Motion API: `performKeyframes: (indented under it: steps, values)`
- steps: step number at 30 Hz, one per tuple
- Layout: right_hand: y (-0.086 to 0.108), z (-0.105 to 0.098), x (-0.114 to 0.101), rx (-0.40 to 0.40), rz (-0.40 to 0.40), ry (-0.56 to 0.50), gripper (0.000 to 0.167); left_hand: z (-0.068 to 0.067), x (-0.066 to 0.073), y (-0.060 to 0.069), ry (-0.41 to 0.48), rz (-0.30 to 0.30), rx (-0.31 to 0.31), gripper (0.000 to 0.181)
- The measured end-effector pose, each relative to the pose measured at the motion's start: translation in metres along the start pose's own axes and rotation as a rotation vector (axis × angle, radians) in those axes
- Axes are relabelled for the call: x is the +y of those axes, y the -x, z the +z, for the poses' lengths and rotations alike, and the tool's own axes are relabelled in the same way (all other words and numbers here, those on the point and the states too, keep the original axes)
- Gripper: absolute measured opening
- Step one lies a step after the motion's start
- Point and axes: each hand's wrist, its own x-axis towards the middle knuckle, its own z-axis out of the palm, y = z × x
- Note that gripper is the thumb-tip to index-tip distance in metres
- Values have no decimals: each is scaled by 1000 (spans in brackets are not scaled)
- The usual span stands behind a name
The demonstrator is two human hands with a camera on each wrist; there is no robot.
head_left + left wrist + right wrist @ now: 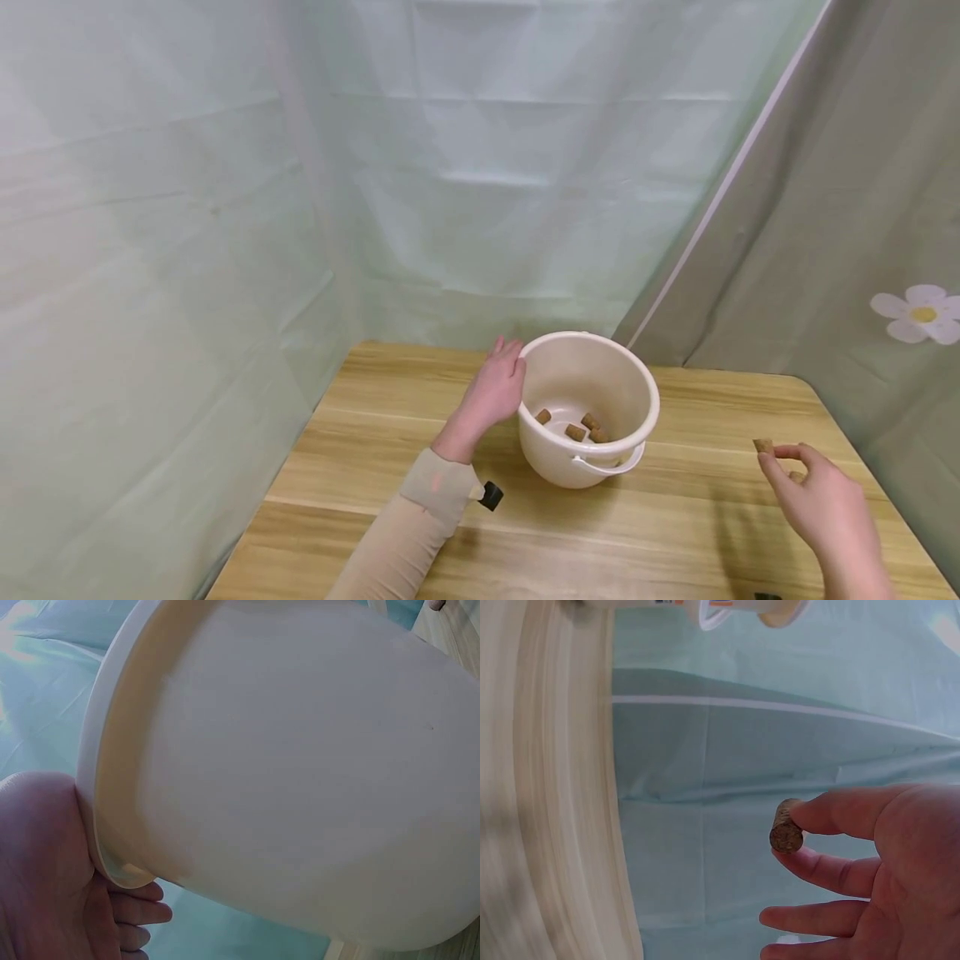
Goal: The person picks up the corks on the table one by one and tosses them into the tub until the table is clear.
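Note:
A cream-white bucket (551,462) stands upright on the wooden table, its handle (611,468) hanging down at the front right. Several corks (575,432) lie on the bucket's floor. My left hand (495,387) holds the bucket's left rim; up close in the left wrist view, the hand (52,870) meets the rim (88,757), with fingertips showing past its end. Off to the right, above the table, my right hand (825,504) pinches a cork (762,446) between thumb and forefinger. That cork (786,829) shows its round end in the right wrist view, the other fingers extended.
The wooden table (360,433) reaches back to pale green curtains (525,167). At the right hangs a greyer curtain with a white flower (922,314). A small brown patch shows between the right hand's fingers in the head view; I cannot tell what it is.

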Motion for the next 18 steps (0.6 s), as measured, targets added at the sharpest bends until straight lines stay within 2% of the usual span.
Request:
performKeyframes:
  steps: [10,18]
  values:
    - [0,2,-17,-3,-19,-12,79,0,-1,-1,-10,6,-5,53]
    - [2,5,-26,24,-48,-23,80,1,-2,-2,-12,10,-2,53]
